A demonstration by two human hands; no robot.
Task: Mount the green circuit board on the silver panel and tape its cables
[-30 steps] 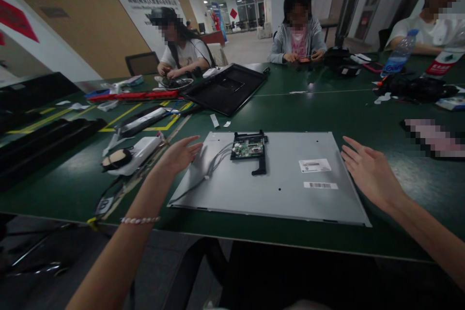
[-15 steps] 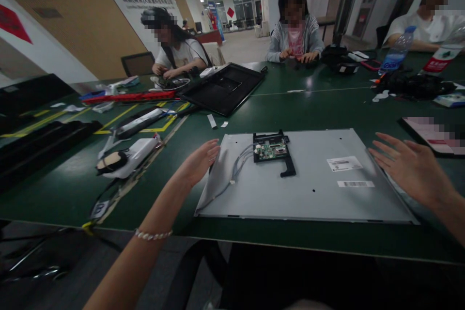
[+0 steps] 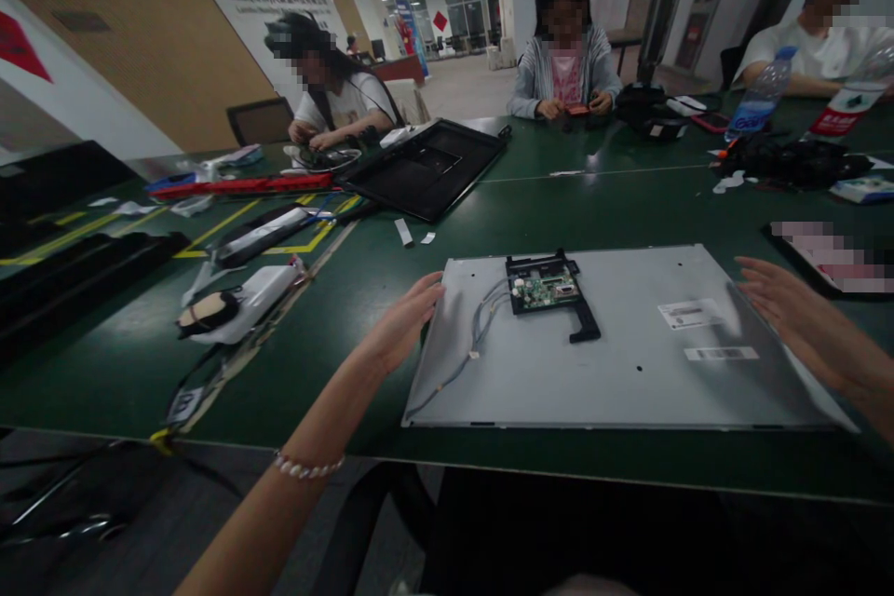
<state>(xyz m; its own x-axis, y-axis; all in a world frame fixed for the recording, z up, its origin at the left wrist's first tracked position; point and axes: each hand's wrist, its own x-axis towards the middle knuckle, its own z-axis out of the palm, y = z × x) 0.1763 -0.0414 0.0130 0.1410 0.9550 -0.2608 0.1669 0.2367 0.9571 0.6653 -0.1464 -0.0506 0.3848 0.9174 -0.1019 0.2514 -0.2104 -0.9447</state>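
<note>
A flat grey metal display panel (image 3: pixel 537 372) lies on the green table in front of me. On its upper part sits a black bracket with a green circuit board (image 3: pixel 548 291), and grey-blue cables (image 3: pixel 477 335) run from it toward the lower left corner. My left hand (image 3: pixel 405 317) is at the panel's left edge, fingers stretched out along it; whether they touch is hard to tell. By the right edge, my right hand (image 3: pixel 803 317) has its fingers extended, slightly over the panel. Neither hand is closed round the panel. Two white labels (image 3: pixel 691 314) are near the right side.
A black monitor housing (image 3: pixel 426 169) lies farther back. A white device with a cable (image 3: pixel 244 303) and a black strip-shaped part (image 3: pixel 262 235) are on the left. A phone-like slab (image 3: pixel 831 256) and a water bottle (image 3: pixel 761 98) stand right. Several people sit around the table.
The panel has slid a little to the right on the table, and both my hands have moved right with it. Across the table, a person's hands have shifted around a small reddish object.
</note>
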